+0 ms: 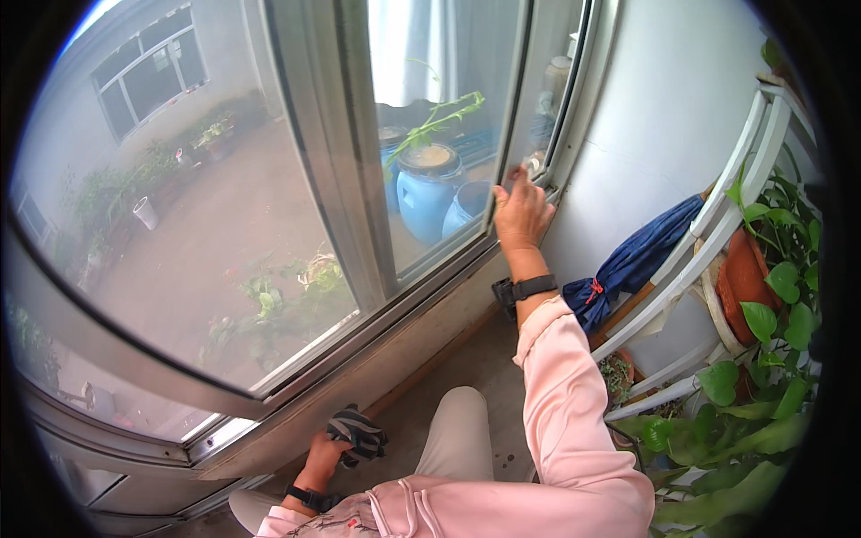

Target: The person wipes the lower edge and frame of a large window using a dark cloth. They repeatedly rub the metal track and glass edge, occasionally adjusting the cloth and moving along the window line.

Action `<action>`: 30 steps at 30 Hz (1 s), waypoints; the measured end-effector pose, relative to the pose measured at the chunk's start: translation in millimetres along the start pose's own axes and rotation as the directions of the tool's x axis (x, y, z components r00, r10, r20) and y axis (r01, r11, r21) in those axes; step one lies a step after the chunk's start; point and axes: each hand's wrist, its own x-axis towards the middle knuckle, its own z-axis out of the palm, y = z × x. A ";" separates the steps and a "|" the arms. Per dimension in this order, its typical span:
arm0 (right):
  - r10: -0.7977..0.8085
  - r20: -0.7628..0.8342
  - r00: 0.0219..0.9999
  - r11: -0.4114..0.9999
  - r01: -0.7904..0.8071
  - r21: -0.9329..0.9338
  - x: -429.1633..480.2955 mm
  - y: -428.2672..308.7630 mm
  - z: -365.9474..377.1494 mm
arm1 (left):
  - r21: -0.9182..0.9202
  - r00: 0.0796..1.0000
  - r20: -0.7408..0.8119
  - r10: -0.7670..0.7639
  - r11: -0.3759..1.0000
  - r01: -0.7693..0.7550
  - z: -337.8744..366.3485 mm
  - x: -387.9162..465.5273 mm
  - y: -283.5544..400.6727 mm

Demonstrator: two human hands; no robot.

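Observation:
My right hand [523,210] is raised to the edge of a metal-framed sliding window pane [440,202], fingers at its upright frame just above the sill track [397,321]. Whether the fingers grip the frame or only touch it is hard to tell. Low on the left, my left hand [325,457] holds a crumpled dark cloth with grey stripes [356,434], below the window ledge [350,390]. Both wrists wear black straps.
White plant rack [713,235] at right bears a terracotta-coloured pot [748,288] and leafy plants [760,323]. A tied blue cloth bundle [646,252] leans between wall and rack. Blue barrels [427,191] and a courtyard [181,269] show through the glass.

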 end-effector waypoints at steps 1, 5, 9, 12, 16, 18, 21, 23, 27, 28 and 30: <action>0.076 0.100 0.992 0.997 -0.077 0.003 15.3 7.7 -3.9 | -0.015 1.000 0.011 -0.009 1.000 0.009 0.3 -0.5 1.4; 0.349 0.017 0.937 0.936 -0.348 -0.052 62.0 3.7 -52.5 | -0.064 1.000 0.006 0.011 0.998 -0.010 1.5 -7.1 8.5; -0.332 -0.534 0.777 0.808 0.527 0.264 19.5 -61.5 -130.2 | -0.135 0.999 -0.025 0.037 0.990 -0.040 6.5 -7.8 7.1; -0.607 -0.630 0.484 0.351 0.875 0.333 -50.5 -127.0 -173.3 | -0.130 0.999 -0.019 0.039 0.991 -0.042 5.9 -4.6 4.9; -0.785 -0.604 0.135 -0.067 0.951 0.300 -94.4 -191.8 -178.3 | -0.193 0.989 -0.016 0.145 0.970 -0.145 3.6 -2.9 2.7; -0.836 -0.534 0.129 -0.025 0.962 0.272 -88.4 -204.6 -165.6 | -0.211 0.987 -0.022 0.157 0.965 -0.158 0.1 -6.3 2.4; -0.850 -0.526 0.022 -0.079 0.982 0.170 -79.4 -199.5 -152.8 | -0.259 0.991 -0.022 0.132 0.957 -0.133 -3.5 -10.9 5.0; -0.891 -0.453 -0.037 -0.109 0.985 0.135 -74.0 -195.5 -147.2 | -0.198 0.989 -0.057 0.139 0.969 -0.148 -4.0 -13.6 7.3; -0.908 -0.418 -0.038 -0.100 0.987 0.129 -65.5 -187.4 -143.0 | -0.256 0.992 -0.065 0.111 0.959 -0.125 -9.8 -20.8 10.6; -0.905 -0.425 -0.022 -0.084 0.988 0.127 -63.6 -183.0 -142.7 | -0.317 0.992 -0.048 0.116 0.940 -0.126 -11.9 -23.9 10.1; -0.921 -0.390 0.006 -0.049 0.990 0.131 -56.5 -173.8 -142.3 | -0.259 0.981 -0.084 0.173 0.947 -0.190 -16.6 -29.9 9.9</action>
